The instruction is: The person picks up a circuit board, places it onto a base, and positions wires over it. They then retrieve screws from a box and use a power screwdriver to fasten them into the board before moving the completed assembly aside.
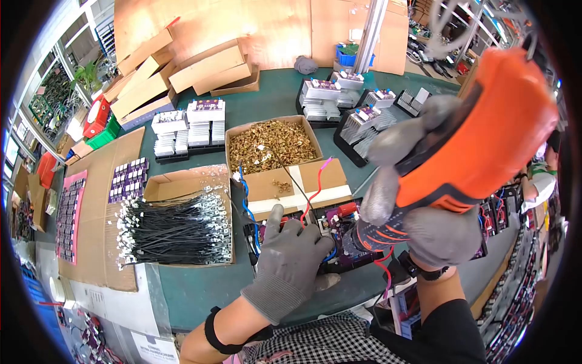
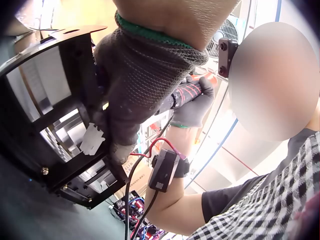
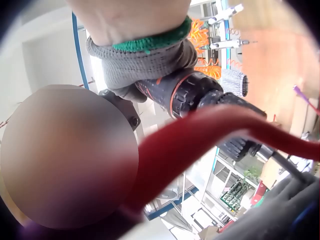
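Observation:
My right hand (image 1: 441,233), in a grey glove, grips an orange and black cordless drill (image 1: 479,130). The drill's chuck end points down at a purple circuit board (image 1: 357,258) on the bench. Its thin bit (image 3: 287,165) reaches close to the left hand's fingers in the right wrist view. My gloved left hand (image 1: 290,261) rests over the neighbouring part of the board assembly, fingers spread on top and thumb at the near edge. A black frame (image 2: 75,172) under that hand shows in the left wrist view. Red wire (image 1: 315,191) and blue wire (image 1: 248,209) rise beside the fingers.
A box of black cables (image 1: 176,227) stands left of the hands. Beyond lies a box of brass-coloured fasteners (image 1: 273,145), its cardboard flap (image 1: 260,197) facing me. Heat-sink assemblies (image 1: 364,130) stand behind it, with more units (image 1: 206,124) to the left. Purple boards (image 1: 128,180) lie on cardboard.

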Available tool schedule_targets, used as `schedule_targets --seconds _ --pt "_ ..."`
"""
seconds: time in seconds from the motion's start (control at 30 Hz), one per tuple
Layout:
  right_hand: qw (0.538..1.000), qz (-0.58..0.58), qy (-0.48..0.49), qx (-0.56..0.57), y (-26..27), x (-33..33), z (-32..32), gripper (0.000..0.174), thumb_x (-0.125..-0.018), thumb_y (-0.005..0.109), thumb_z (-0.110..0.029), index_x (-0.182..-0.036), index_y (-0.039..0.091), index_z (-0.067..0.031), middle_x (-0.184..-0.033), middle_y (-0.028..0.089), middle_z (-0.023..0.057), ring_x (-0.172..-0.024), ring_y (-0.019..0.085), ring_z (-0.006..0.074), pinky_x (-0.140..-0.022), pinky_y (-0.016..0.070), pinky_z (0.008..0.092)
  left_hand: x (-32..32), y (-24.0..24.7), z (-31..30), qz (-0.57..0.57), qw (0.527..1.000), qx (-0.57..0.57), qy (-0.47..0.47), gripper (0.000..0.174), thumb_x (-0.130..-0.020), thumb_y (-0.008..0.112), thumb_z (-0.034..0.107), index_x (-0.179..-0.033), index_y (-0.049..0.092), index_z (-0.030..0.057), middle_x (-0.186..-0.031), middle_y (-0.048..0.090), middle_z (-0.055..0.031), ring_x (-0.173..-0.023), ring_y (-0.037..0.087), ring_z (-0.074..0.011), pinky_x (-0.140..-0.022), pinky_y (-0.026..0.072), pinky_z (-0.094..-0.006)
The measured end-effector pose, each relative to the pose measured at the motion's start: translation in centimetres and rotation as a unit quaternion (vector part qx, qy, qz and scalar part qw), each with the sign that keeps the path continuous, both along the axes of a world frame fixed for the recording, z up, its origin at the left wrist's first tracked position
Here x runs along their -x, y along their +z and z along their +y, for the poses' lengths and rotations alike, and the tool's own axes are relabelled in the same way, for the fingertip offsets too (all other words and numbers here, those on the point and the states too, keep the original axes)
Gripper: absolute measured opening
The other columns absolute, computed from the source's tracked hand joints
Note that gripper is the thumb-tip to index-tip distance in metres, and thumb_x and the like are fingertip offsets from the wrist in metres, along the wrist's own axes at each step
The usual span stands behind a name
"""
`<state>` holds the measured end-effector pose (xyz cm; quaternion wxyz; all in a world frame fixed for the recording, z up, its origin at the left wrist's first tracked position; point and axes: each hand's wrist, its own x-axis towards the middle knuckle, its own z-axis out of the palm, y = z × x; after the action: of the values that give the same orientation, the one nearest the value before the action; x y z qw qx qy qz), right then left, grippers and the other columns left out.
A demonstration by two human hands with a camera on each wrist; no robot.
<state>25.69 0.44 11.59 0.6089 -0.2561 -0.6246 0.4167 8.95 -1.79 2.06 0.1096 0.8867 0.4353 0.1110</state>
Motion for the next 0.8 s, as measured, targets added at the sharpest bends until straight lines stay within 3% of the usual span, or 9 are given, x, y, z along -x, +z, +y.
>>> schedule_targets --seconds 0.07,0.2,0.3,0.4,0.47,0.57,0.6,0.7,0.8 --pt "0.996 -0.087 -0.019 -0.023 -0.9 -0.5 0.0 0.076 -0.059 0.060 0.014 -0.129 0.034 -0.0023 -0.109 0.060 0.0248 -0.069 0.067 0.0253 -0.062 0.0583 0.0362 0.0 0.0 0.0 -0.008 1.000 -0.008 -0.001 0.054 -0.067 0.078 0.046 -0.108 0.066 0.0141 -0.102 0.062 -0.0067 -0.106 0.057 -0.0268 -0.114 0.0199 -0.0557" --pt "1.000 0.004 0.004 0.020 -2.8 -0.8 -0.8 0.069 -0.068 0.065 0.010 -0.131 0.037 -0.0008 -0.109 0.063 0.0163 -0.087 0.064 0.0186 -0.078 0.0530 0.0323 0.1 0.4 0.0 -0.004 1.000 0.011 -0.009 0.055 -0.066 0.079 0.047 -0.108 0.067 0.0137 -0.102 0.062 -0.0070 -0.106 0.057 -0.0277 -0.114 0.0204 -0.0565" --pt "0.998 0.032 -0.010 0.047 -3.6 -1.0 -1.1 0.065 -0.072 0.067 0.008 -0.131 0.039 0.0010 -0.109 0.064 0.0124 -0.092 0.063 0.0148 -0.081 0.0505 0.0299 -0.1 0.0 -0.1 -0.012 1.000 -0.002 -0.003 0.057 -0.061 0.081 0.047 -0.104 0.068 0.0130 -0.103 0.062 -0.0071 -0.103 0.057 -0.0282 -0.112 0.0217 -0.0573" --pt "0.997 -0.040 -0.069 0.007 -4.2 -1.1 -0.7 0.060 -0.073 0.065 0.008 -0.128 0.043 0.0007 -0.106 0.065 0.0111 -0.089 0.062 0.0128 -0.077 0.0511 0.0278 0.0 0.0 -0.1 -0.016 1.000 -0.007 -0.008 0.055 -0.063 0.080 0.047 -0.105 0.067 0.0122 -0.102 0.062 -0.0076 -0.102 0.058 -0.0291 -0.112 0.0226 -0.0561" --pt "0.999 0.021 -0.041 -0.008 -4.7 -1.2 -0.4 0.053 -0.073 0.065 0.008 -0.122 0.048 0.0006 -0.102 0.066 0.0091 -0.087 0.062 0.0117 -0.074 0.0512 0.0271 0.5 0.2 0.0 -0.038 0.999 -0.013 -0.026 0.052 -0.068 0.078 0.045 -0.105 0.067 0.0112 -0.100 0.063 -0.0084 -0.101 0.058 -0.0295 -0.110 0.0250 -0.0547" --pt "0.997 -0.053 -0.011 -0.052 -4.7 -1.7 -0.2 0.066 -0.069 0.063 0.014 -0.127 0.038 -0.0035 -0.109 0.061 0.0161 -0.080 0.065 0.0178 -0.069 0.0546 0.0325 2.2 2.7 1.1 -0.086 0.995 0.023 -0.041 0.044 -0.077 0.073 0.042 -0.106 0.065 0.0097 -0.095 0.063 -0.0101 -0.097 0.059 -0.0305 -0.106 0.0289 -0.0523" --pt "0.996 -0.067 0.006 -0.065 -4.6 -1.9 -0.1 0.068 -0.069 0.064 0.014 -0.129 0.037 -0.0040 -0.110 0.061 0.0167 -0.078 0.065 0.0184 -0.068 0.0546 0.0333 2.7 4.8 1.4 -0.108 0.994 -0.020 -0.022 0.037 -0.082 0.069 0.028 -0.113 0.063 0.0088 -0.097 0.063 -0.0113 -0.098 0.059 -0.0300 -0.102 0.0359 -0.0476" --pt "0.996 -0.056 0.060 -0.040 -4.4 -1.7 -0.3 0.069 -0.072 0.066 0.010 -0.132 0.035 -0.0043 -0.111 0.059 0.0159 -0.081 0.064 0.0190 -0.069 0.0539 0.0336 2.5 8.8 1.6 -0.273 0.955 -0.110 0.024 0.033 -0.083 0.067 0.020 -0.113 0.062 0.0067 -0.096 0.063 -0.0125 -0.090 0.060 -0.0309 -0.089 0.0460 -0.0408" --pt "0.998 -0.011 0.028 -0.051 -4.5 -0.5 -0.2 0.064 -0.071 0.069 0.005 -0.129 0.042 -0.0016 -0.109 0.062 0.0091 -0.091 0.062 0.0153 -0.078 0.0515 0.0306 -0.5 11.5 0.3 -0.348 0.930 -0.121 0.006 0.058 -0.079 0.072 0.027 -0.126 0.053 -0.0019 -0.116 0.060 -0.0178 -0.100 0.061 -0.0274 -0.092 0.0451 -0.0361"
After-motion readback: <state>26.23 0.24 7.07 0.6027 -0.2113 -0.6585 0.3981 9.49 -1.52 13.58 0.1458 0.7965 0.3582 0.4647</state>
